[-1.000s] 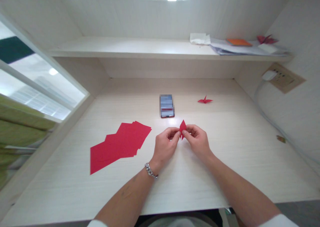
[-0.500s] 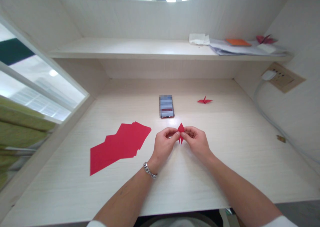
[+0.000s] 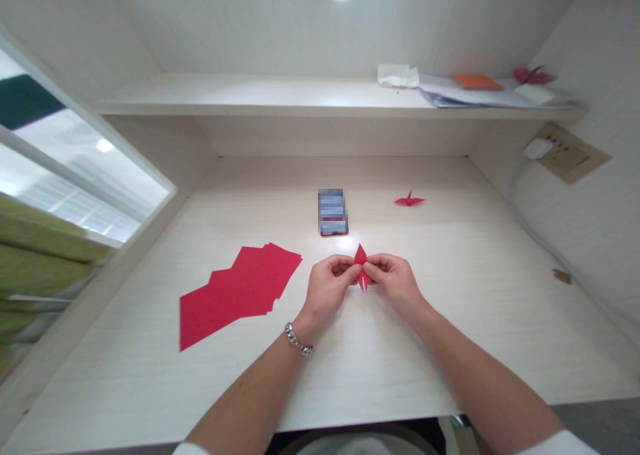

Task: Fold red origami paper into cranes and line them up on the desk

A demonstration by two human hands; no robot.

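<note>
Between my two hands is a small folded red origami paper (image 3: 361,255), pointed at the top and split into two narrow points below. My left hand (image 3: 330,283) pinches its left side between thumb and fingers. On the right side, my right hand (image 3: 396,280) pinches it the same way, thumb on the front. The thumbs nearly meet and cover the paper's middle. Several red paper sheets (image 3: 240,283) lie fanned out to the left of my hands. Farther back to the right sits a finished red paper crane (image 3: 410,201).
A phone (image 3: 333,212) with a blurred screen lies beyond my hands. The shelf (image 3: 260,95) above holds a white tissue (image 3: 398,76), papers, an orange packet (image 3: 477,82) and a red folded paper piece (image 3: 533,76). At right, a cable (image 3: 520,215) runs from a wall socket (image 3: 570,155).
The folded paper has tilted slightly, its lower points swinging a little to the right. Both hands keep their pinch in nearly the same place. The view has shifted very slightly.
</note>
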